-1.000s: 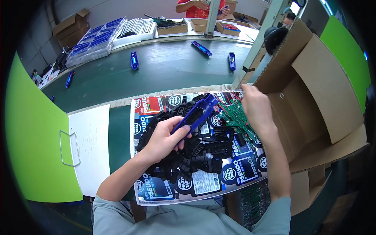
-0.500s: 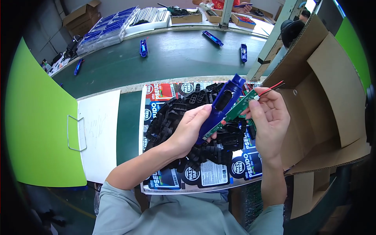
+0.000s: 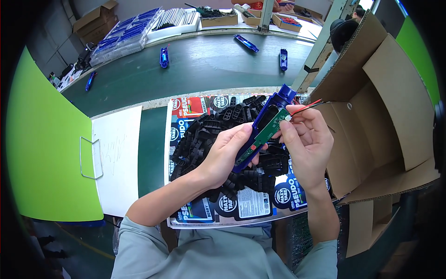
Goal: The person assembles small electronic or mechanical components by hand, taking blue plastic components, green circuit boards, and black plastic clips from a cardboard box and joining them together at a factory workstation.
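Observation:
My left hand (image 3: 227,148) is closed around a blue plastic housing (image 3: 284,96), which slants up to the right and has an opening in its side. A narrow green circuit board (image 3: 265,133) lies along the housing, its lower end against the shell. My right hand (image 3: 304,142) pinches the board's upper end between thumb and fingers. Red and black wires (image 3: 309,106) stick out past those fingers. Below both hands spreads a pile of small black plastic parts (image 3: 204,137) on a printed sheet (image 3: 193,216).
An open cardboard box (image 3: 371,135) stands at the right. Beyond the sheet runs a green conveyor belt (image 3: 200,69) carrying several blue housings (image 3: 284,60). At the left are a lime-green panel (image 3: 55,144) and a white sheet (image 3: 118,158). Parts trays (image 3: 127,37) and a person's hand (image 3: 284,6) are at the back.
The circuit board has come closer to the blue housing and now overlaps its opening. My right hand has moved left with it. The housings on the belt have shifted slightly left.

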### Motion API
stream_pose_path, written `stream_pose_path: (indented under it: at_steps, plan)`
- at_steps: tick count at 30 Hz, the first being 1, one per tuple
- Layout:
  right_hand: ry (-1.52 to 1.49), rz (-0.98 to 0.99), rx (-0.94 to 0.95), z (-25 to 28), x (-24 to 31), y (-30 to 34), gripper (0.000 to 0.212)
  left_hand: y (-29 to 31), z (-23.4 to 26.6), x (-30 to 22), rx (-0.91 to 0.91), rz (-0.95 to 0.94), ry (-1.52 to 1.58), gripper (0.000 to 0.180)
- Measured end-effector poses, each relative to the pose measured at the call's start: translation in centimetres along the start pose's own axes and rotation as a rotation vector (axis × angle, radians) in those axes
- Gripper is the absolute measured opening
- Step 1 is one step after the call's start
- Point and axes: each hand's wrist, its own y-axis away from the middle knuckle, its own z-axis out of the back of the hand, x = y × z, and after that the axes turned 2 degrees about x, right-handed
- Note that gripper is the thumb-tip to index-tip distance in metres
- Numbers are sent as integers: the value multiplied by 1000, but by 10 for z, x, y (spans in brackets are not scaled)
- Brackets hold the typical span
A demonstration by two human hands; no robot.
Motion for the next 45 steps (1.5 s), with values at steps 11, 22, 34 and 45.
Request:
stream_pose_path:
  at_steps: [11, 22, 34, 45]
  plan:
    - [112, -26, 53, 7, -3, -6, 20, -3, 1, 0, -3, 9, -9, 42]
    - [698, 339, -163, -1, -23, -8, 44, -7, -11, 2, 12, -48, -29, 34]
    - [297, -84, -125, -3, -34, -8, 65, -6, -8, 9, -58, -50, -260, 24]
    - [541, -30, 51, 17, -100, -5, 25, -49, 73, -43, -275, -123, -510, 21]
